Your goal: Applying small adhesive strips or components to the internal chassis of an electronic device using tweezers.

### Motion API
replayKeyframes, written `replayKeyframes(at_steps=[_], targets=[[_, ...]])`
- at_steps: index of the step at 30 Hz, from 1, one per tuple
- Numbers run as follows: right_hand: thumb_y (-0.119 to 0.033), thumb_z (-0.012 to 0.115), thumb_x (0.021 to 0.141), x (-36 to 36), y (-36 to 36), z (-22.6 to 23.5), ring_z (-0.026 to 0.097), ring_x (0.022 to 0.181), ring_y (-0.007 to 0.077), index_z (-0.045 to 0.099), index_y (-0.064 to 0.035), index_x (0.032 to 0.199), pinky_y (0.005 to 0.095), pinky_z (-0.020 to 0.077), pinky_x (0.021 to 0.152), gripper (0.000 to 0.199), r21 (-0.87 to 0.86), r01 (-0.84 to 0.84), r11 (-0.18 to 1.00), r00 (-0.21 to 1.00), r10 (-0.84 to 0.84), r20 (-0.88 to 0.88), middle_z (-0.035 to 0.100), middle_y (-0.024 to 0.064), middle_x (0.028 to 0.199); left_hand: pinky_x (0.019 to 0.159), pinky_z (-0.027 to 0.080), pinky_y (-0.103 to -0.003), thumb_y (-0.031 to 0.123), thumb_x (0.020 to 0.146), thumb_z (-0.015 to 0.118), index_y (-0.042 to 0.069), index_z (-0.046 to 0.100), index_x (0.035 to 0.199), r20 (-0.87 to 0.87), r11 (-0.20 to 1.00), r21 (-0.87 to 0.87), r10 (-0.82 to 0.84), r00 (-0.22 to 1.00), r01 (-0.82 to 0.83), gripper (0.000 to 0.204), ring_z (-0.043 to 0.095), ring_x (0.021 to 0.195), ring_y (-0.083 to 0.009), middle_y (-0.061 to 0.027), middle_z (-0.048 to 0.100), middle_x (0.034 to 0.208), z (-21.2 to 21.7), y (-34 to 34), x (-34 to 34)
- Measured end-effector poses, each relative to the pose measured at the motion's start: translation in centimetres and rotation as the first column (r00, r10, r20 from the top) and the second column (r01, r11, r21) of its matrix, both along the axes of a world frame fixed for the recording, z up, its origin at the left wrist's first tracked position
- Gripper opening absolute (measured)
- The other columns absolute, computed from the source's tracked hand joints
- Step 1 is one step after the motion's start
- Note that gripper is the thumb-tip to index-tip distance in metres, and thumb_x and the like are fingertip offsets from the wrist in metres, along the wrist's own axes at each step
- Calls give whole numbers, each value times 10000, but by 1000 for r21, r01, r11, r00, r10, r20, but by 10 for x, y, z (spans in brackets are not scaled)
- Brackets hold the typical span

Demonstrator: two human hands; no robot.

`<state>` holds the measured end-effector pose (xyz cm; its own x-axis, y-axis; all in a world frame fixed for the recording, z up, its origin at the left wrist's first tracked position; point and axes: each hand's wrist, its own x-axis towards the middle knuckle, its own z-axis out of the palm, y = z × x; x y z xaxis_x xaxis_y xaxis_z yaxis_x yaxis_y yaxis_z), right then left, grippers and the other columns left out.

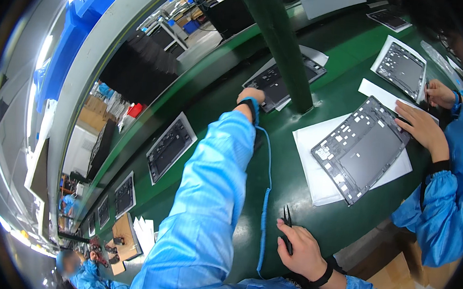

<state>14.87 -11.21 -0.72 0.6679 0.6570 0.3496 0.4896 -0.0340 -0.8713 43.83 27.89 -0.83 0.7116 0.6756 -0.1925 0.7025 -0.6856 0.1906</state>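
My left arm reaches across the green bench, and my left hand (pixel 251 97) is closed at the near-left edge of a black tablet housing (pixel 277 85) on a white sheet. Its fingertips are partly hidden there. A green post (pixel 287 52) stands in front of part of that housing. Low in the view, my right hand (pixel 303 250) rests on the bench, closed on black tweezers (pixel 288 218) with their tips pointing away from me. Between me and a co-worker lies a larger-looking tablet housing (pixel 366 147), dotted with white pads, on white sheets (pixel 310 173).
A blue coiled cord (pixel 265 215) runs from my left wristband over the bench. The co-worker's hand (pixel 423 127) touches the near housing; another hand (pixel 440 95) is by a farther housing (pixel 400 70). More housings (pixel 170 146) line the left side, near a brown board (pixel 126 239).
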Motion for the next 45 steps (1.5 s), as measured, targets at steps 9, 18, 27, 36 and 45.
replayKeyframes(at_steps=[9, 18, 27, 36, 45], targets=[[-14, 675, 810, 3, -2, 8, 641, 854, 339, 608, 5, 1222, 405, 520, 796, 418, 5, -78, 997, 997, 78, -24, 675, 164, 983, 1039, 468, -408, 263, 913, 572, 31, 648, 1283, -110, 995, 10, 96, 989, -96, 444, 551, 1297, -335, -200, 540, 1427, -10, 32, 45], [-31, 670, 824, 7, -1, -3, 618, 842, 327, 598, 21, 1255, 410, 509, 782, 439, 71, -45, 996, 998, 47, -37, 629, 169, 912, 950, 529, -362, 295, 852, 662, 81, 748, 1128, -54, 986, 30, 163, 985, -162, 359, 677, 1138, -277, -105, 719, 1191, -10, -14, 36], [-26, 648, 841, 1, 0, 5, 625, 874, 350, 582, 10, 1243, 420, 513, 799, 409, 136, -125, 983, 992, 127, -5, 672, 184, 1049, 874, 550, -412, 197, 846, 623, 76, 775, 1030, -13, 897, 442, -11, 1000, 15, 268, 693, 1054, -340, -158, 729, 1110, -24, 128, 4], [-11, 610, 868, 2, -11, -4, 643, 1077, 344, 587, 29, 1240, 405, 514, 908, 376, 55, 2, 998, 989, 6, -147, 659, 195, 1231, 589, 491, -397, 148, 980, 564, -61, 662, 955, 688, 874, -368, 485, 539, -317, 232, 667, 689, -250, -127, 682, 781, 127, -2, -232], [-85, 435, 1036, 0, -5, -13, 489, 1334, 337, 243, -74, 1526, 449, 450, 1063, 526, 363, 71, 929, 820, 153, -551, 265, 164, 1615, 665, 501, -329, 224, 1059, 473, -66, 606, 1101, 691, 817, -453, 575, 438, -357, 323, 608, 748, -151, -117, 666, 851, 72, -155, -489]])
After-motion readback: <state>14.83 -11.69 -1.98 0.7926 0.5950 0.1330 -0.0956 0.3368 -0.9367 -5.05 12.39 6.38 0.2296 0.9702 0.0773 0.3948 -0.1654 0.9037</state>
